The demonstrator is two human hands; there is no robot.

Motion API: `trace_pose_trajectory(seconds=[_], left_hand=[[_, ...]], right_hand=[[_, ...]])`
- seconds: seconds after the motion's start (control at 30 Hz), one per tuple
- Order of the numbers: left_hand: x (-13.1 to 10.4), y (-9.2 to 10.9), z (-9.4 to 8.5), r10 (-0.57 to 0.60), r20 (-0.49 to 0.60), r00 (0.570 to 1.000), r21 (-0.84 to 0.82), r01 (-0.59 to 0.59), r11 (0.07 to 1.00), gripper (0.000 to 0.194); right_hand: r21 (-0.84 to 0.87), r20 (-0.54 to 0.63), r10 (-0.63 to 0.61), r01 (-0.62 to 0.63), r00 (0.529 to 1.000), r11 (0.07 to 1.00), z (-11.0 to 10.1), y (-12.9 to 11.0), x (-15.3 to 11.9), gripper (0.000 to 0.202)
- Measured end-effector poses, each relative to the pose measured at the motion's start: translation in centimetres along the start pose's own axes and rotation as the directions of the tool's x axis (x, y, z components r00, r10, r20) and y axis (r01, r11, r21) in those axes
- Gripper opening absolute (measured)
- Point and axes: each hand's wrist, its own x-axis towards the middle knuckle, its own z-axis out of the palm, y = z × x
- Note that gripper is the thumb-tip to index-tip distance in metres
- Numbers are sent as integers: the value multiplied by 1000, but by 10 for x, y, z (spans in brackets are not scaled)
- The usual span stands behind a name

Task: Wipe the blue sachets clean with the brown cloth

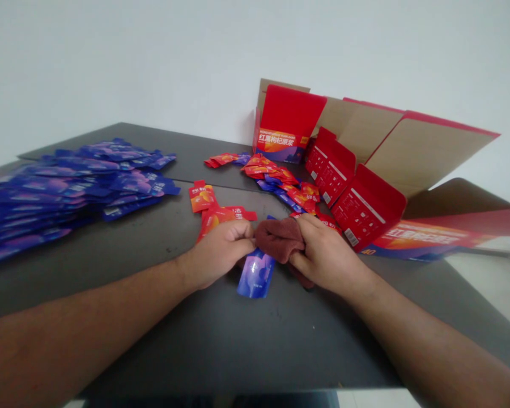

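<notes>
A blue sachet (256, 277) is between my hands above the dark table, its lower part showing and its upper part mostly covered by a brown cloth (279, 239). My left hand (227, 246) is closed in a pinch at the sachet's left edge; its fingertips are partly hidden. Bunched in my closed right hand (325, 255), the cloth presses over the sachet's upper half. Just beyond my left hand lie a few red-orange sachets (203, 197), one partly behind the knuckles.
A large heap of blue sachets (80, 184) covers the table's left side. Red and blue sachets (276, 173) are piled at the back centre. Open red cardboard boxes (295, 110) stand along the right, flaps raised, near the dark table's (255, 345) edge. Behind is a white wall.
</notes>
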Motion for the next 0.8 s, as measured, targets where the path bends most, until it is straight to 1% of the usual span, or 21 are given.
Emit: trace_pose_trajectory(seconds=[0.03, 0.13, 0.17, 0.2, 0.3, 0.33, 0.37, 0.4, 0.47, 0.5, 0.53, 0.57, 0.67, 0.7, 0.73, 0.8], left_hand=[[0, 0, 0, 4, -3, 1000, 8, -4, 1000, 22], [0, 0, 0, 27, -10, 1000, 26, -27, 999, 26], [0, 1, 0, 30, -9, 1000, 23, -29, 999, 27], [1, 1, 0, 29, -4, 1000, 17, -28, 999, 26], [1, 2, 0, 27, 1, 1000, 20, -27, 999, 20], [1, 2, 0, 30, 2, 1000, 30, -30, 999, 18], [0, 3, 0, 36, -3, 999, 44, -36, 998, 17], [0, 3, 0, 44, -9, 999, 60, -44, 997, 18], [0, 5, 0, 57, -15, 998, 84, -55, 995, 21], [-1, 5, 0, 62, -18, 998, 90, -60, 994, 23], [-1, 6, 0, 65, -17, 998, 93, -63, 994, 24], [-1, 7, 0, 67, -15, 998, 94, -66, 993, 24], [-1, 9, 1, 79, -4, 997, 109, -78, 991, 20], [-2, 10, 1, 82, 3, 997, 118, -82, 990, 19], [-2, 10, 1, 86, 5, 996, 127, -86, 988, 18], [-2, 10, 0, 90, 0, 996, 153, -89, 984, 18]], right_hand=[[8, 5, -14, 14, 1000, 1000, 0, 0, 0, 16], [46, 65, -134, 131, 989, 990, 0, -2, -2, 16], [49, 75, -155, 152, 985, 987, 0, -3, -2, 16], [40, 75, -147, 145, 986, 989, 0, -2, -2, 16], [-18, 33, -11, 12, 999, 1000, 0, 1, -1, 15], [-27, 23, 15, -15, 1000, 1000, 0, 2, -1, 15], [-24, 22, 13, -13, 1000, 1000, 0, 2, 0, 16], [-11, 34, -18, 19, 999, 1000, -1, 1, -1, 16], [31, 73, -128, 127, 989, 991, -1, 0, -2, 17], [46, 82, -169, 165, 982, 985, -1, -1, -3, 16], [51, 84, -181, 177, 980, 983, -1, -1, -3, 16], [42, 75, -159, 156, 984, 987, -1, -1, -2, 15], [-7, 5, -2, 2, 1000, 1000, 0, 2, -1, 13], [-6, 1, 17, -17, 1000, 1000, 0, 3, 0, 14], [5, 12, 6, -6, 1000, 1000, 0, 3, 0, 14], [31, 45, -66, 65, 997, 997, 0, 3, 0, 15]])
